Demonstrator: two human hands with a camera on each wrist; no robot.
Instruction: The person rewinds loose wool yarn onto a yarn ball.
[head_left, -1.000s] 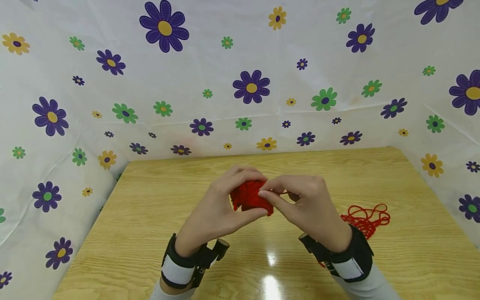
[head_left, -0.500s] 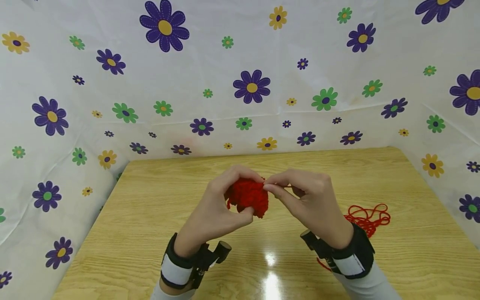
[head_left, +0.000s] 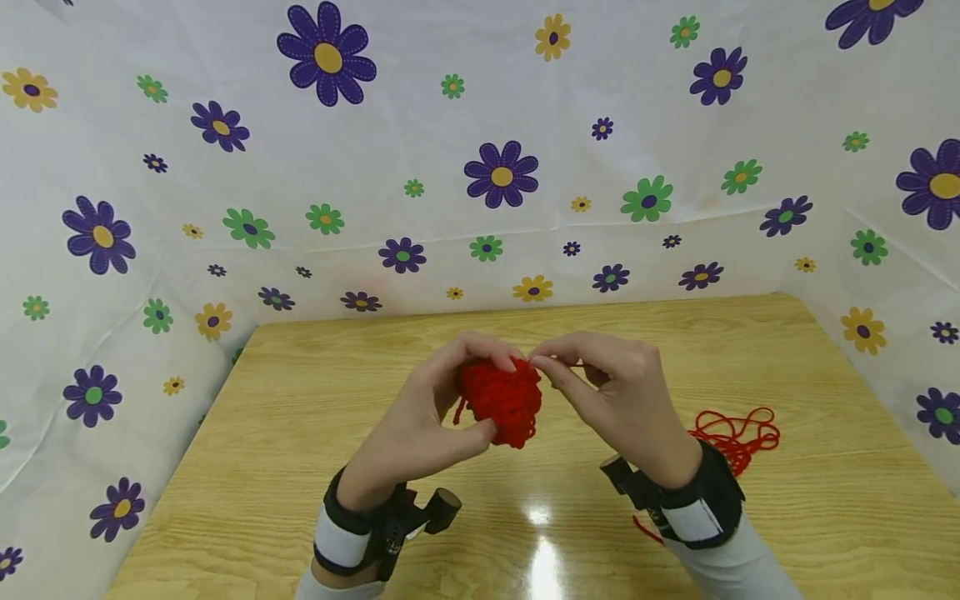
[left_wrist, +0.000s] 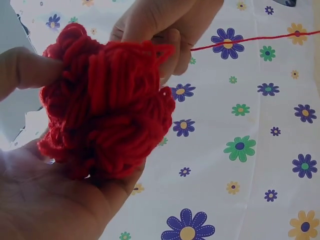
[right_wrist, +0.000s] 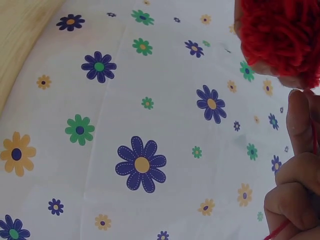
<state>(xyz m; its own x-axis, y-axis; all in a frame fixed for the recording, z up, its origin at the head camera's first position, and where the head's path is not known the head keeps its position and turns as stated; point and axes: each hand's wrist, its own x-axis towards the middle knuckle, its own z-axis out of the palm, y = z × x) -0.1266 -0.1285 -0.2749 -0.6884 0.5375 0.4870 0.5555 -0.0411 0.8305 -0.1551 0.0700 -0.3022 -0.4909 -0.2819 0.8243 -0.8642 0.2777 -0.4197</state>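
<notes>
My left hand [head_left: 431, 417] grips a ball of red yarn [head_left: 504, 402], thumb on its near side and fingers over the top. Thick wound strands of the yarn ball [left_wrist: 120, 100] show in the left wrist view, and a short loose end hangs at its left. Just right of the ball, my right hand [head_left: 611, 392] pinches the red strand between thumb and index finger, fingertips close to the ball's upper edge. The strand [left_wrist: 250, 40] runs away from that hand. In the right wrist view the curled fingers [right_wrist: 292, 205] have the yarn passing through them.
A loose tangle of red yarn [head_left: 738, 437] lies on the wooden table [head_left: 300, 467], right of my right wrist. A piece of yarn [head_left: 647, 529] shows beside the right wrist strap [head_left: 693, 508]. A flower-printed white cloth [head_left: 420, 108] stands behind and at both sides.
The yarn ball has turned in my left hand, whose thumb and fingers have shifted on it. My right hand has moved slightly up and right, still pinching the strand.
</notes>
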